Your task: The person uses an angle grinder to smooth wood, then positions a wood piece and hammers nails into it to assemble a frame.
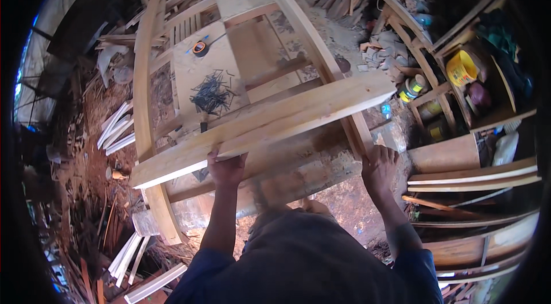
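Note:
A broad, pale wooden plank (275, 120) lies slantwise across two long wooden rails, the left rail (146, 80) and the right rail (310, 28). My left hand (227, 169) grips the plank's near edge left of its middle, the fingers partly hidden beneath it. My right hand (380, 169) is closed round the near end of the right rail, just below the plank's right end. Beyond the plank, a heap of dark nails (212, 93) sits on a pale board (198, 68). A dark tool (204, 126) is partly hidden behind the plank.
An orange and black roll (200, 48) lies beyond the nails. The workbench (321, 157) is under the rails. On the right stand wooden shelves with a yellow bucket (462, 68) and stacked boards (470, 180). White-edged strips (117, 126) and scrap wood litter the left floor.

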Demonstrator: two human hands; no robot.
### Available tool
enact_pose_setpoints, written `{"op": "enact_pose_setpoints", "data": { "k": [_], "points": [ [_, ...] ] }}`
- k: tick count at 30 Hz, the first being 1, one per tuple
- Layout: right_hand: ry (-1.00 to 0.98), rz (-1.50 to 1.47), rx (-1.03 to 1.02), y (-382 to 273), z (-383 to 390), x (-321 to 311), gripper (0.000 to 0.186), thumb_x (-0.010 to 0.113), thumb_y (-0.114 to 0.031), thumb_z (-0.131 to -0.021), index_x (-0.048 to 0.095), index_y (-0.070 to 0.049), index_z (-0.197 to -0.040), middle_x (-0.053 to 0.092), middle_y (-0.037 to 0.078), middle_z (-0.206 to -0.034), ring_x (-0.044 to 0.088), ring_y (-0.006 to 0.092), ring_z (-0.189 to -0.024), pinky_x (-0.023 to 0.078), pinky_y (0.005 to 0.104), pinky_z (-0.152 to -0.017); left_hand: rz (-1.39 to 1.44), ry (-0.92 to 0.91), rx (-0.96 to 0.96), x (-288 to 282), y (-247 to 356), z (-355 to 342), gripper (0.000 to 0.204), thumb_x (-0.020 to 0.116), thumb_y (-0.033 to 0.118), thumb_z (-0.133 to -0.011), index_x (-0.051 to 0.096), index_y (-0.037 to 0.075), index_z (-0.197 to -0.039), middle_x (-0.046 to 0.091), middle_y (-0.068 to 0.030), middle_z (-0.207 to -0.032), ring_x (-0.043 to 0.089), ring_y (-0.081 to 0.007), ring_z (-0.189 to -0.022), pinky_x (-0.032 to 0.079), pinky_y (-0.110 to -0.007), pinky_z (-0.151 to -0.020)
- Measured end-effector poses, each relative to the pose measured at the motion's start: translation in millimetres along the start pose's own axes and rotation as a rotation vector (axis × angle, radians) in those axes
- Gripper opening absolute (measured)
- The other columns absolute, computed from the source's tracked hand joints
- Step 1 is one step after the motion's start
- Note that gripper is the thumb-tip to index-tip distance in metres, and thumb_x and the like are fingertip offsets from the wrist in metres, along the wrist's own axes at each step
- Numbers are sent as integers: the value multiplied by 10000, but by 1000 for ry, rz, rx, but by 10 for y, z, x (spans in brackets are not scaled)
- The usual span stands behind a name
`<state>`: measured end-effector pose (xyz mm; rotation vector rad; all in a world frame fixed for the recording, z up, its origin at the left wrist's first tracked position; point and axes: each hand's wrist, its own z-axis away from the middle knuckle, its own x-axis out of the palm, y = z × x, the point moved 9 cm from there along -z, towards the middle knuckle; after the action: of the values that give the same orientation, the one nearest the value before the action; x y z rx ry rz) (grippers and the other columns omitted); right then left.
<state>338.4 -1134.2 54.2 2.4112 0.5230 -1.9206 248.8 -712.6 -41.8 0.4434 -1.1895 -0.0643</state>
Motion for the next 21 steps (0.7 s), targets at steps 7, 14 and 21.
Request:
{"op": "enact_pose_setpoints", "data": {
  "k": [7,14,21],
  "points": [
    [-18,87,-114,-274,-53,18,380,760,-145,-721,548,-18,-1009,559,181,-1067,519,382,-1059,372,536,-960,52,44,-5,117,-12,44,601,648,356,-871,506,77,-1384,579,-154,-1349,536,-349,-1311,489,-575,-1072],
    [-124,64,-246,-924,104,-257,497,776,-388,-813,569,-73,-1137,533,165,-1147,509,337,-1121,323,550,-1015,151,125,-149,-317,-38,198,566,578,357,-922,490,93,-1414,539,-154,-1401,521,-380,-1313,413,-592,-1138],
    [-45,-329,-402,-2029,-800,-376,260,772,-120,-810,652,-7,-1011,609,182,-1035,609,374,-978,494,477,-850,37,222,-380,-520,15,378,468,596,403,-949,556,115,-1316,604,-140,-1291,580,-368,-1214,484,-515,-1028]
  ]
}}
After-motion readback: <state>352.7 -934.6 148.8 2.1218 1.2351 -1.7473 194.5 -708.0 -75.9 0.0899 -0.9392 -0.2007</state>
